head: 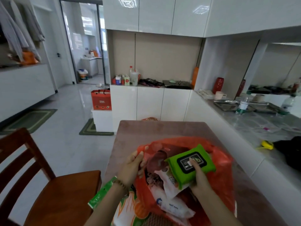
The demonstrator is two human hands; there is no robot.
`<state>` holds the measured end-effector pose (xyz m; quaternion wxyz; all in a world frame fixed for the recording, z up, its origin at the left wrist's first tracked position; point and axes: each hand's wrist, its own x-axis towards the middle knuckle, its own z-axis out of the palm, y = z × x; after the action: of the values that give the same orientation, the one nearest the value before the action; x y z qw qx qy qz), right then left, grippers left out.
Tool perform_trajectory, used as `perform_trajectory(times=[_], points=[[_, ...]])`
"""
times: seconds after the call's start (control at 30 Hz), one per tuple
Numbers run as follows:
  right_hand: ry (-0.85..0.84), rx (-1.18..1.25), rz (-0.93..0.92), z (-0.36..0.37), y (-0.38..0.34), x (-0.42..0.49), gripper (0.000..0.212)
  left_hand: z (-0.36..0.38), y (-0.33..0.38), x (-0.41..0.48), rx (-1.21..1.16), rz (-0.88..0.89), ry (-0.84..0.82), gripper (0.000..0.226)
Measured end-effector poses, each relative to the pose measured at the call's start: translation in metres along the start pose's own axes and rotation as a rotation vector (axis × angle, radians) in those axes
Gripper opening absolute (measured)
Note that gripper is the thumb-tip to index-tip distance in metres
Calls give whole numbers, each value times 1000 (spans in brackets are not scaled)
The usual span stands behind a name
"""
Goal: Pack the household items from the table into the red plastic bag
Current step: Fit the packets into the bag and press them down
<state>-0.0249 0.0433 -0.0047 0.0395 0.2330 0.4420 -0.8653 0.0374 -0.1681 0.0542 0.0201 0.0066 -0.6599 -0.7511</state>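
Crinkled red plastic bag (pixel 223 162) on the pinkish table (pixel 162 129), white wipe packs (pixel 172 207) inside; left hand (pixel 132 167) pinching its rim open, right hand (pixel 199 176) gripping a green wipes pack (pixel 180 168) over the mouth; brown wooden chair (pixel 48 185) at left

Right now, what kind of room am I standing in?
Probably a home kitchen and dining area: glossy white cabinets, a grey counter with metal trays, and a wooden chair beside the table.
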Motion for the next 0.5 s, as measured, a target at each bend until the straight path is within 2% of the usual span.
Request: perform_trajectory(times=[0.17, 0.23, 0.37, 0.5], points=[[-58, -1, 202, 6, 38, 0, 52, 6, -4, 3, -28, -58, -23, 23], [-9, -14, 171, 12, 41, 8, 59, 5, -6, 3, -20, -60, -27, 24], [256, -65, 19, 19, 37, 34, 86, 2, -8, 3, -5, -65, -10, 23], [198, -329, 27, 26, 23, 54, 98, 6, -13, 4, 60, -91, 2, 36]])
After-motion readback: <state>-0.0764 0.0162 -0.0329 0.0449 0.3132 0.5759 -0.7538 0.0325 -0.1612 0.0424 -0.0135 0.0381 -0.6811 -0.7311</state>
